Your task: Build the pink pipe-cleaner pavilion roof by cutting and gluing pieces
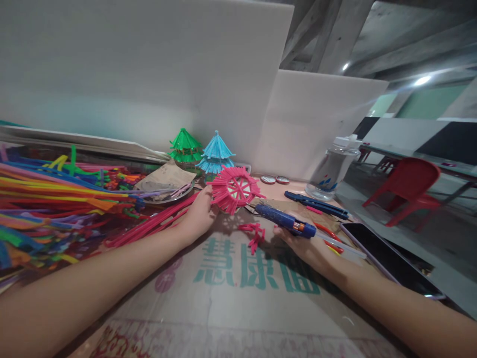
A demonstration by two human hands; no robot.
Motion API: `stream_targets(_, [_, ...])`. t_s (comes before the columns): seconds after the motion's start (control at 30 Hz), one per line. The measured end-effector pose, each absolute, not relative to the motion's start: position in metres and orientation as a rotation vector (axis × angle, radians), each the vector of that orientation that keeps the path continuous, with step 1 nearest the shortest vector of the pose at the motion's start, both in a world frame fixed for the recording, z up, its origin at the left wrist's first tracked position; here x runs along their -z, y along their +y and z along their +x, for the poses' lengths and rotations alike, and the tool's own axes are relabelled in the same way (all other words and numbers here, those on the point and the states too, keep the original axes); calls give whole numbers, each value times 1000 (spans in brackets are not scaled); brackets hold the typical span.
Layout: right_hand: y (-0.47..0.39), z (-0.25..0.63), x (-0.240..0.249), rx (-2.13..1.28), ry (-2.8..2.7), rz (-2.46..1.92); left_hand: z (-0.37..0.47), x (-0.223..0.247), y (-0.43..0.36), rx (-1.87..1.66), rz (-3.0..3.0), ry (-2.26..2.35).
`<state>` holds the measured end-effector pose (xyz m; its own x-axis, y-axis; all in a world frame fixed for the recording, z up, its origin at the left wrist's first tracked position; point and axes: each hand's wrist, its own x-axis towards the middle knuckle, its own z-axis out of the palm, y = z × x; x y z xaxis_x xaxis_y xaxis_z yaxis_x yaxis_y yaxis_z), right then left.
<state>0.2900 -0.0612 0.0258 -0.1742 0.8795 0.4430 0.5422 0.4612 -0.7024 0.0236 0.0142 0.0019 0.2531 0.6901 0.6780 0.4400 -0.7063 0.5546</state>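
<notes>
The pink wheel (237,190) sat pinched in the left hand's fingers (210,199); the right hand's fingers (280,232) curled under the blue glue gun (285,220), its nozzle near the wheel.

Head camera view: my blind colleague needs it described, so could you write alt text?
A person's left hand holds a fringed pink wheel; the right hand holds a blue glue gun, tip near its edge. Behind stand a green roofed model and a light blue one. Colourful strips are heaped at left; a clear bottle and phone are at right.
</notes>
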Motion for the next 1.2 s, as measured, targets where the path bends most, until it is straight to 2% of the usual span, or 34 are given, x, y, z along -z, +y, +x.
stream_targets(0.13, [-61,290,-25,-555,-1844,-1206,25,-5,12,-1460,2283,1053])
stream_targets(1.2, [-60,296,-28,-396,-1987,-1164,22,4,18,-1419,2238,991])
